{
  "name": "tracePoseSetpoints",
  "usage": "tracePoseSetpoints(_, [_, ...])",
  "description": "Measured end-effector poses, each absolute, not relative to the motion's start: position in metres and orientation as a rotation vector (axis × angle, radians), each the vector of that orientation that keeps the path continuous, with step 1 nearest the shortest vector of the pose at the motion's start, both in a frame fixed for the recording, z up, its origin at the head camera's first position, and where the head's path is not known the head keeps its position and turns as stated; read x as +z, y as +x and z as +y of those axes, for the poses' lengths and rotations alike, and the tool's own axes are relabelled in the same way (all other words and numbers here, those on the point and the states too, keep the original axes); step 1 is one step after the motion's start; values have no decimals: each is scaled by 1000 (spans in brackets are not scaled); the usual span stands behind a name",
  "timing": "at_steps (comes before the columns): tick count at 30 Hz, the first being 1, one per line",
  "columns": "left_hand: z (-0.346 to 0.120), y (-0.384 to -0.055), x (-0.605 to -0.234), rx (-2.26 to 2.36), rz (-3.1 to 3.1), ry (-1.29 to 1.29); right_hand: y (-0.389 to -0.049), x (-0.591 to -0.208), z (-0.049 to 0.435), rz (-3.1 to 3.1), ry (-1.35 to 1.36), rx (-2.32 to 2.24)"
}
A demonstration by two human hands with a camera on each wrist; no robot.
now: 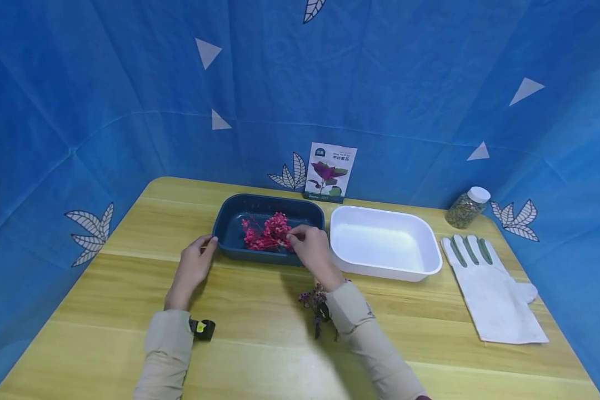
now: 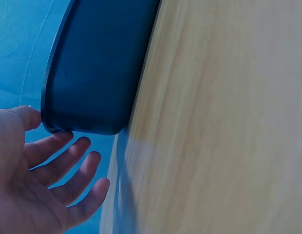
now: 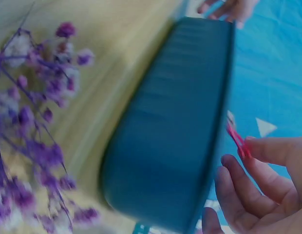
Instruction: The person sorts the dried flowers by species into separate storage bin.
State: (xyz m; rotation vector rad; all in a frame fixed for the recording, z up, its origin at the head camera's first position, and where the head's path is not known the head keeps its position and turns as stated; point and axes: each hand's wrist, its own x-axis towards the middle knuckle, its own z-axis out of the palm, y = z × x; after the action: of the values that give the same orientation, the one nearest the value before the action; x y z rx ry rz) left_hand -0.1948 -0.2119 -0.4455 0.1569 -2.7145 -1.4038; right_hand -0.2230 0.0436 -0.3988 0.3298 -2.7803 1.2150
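Note:
A dark blue plastic tray (image 1: 235, 222) holds a bunch of pink dried flowers (image 1: 276, 225). My left hand (image 1: 194, 266) is at its left end, with thumb and forefinger lightly pinching the rim corner; in the left wrist view the other fingers (image 2: 87, 175) spread loosely apart. Over the tray's right side, my right hand (image 1: 311, 250) pinches pink stems between thumb and forefinger. A short pink piece (image 3: 238, 142) shows at those fingertips in the right wrist view. Purple dried flowers (image 1: 310, 299) lie on the table below my right wrist, partly hidden by the sleeve.
A white tray (image 1: 385, 239) stands right of the dark one. Behind them a seed packet (image 1: 330, 172) leans on the blue cloth. At the right are a white-lidded jar (image 1: 467, 207) and a white glove (image 1: 497, 300) with green-striped fingers. A wooden table (image 1: 250, 355) lies beneath.

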Motion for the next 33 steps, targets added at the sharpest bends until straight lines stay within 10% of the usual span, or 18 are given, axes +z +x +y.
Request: tracePoseSetpoints(33, [-197, -189, -431, -1357, -2296, 171, -190, -403, 190, -2512, -412, 1334])
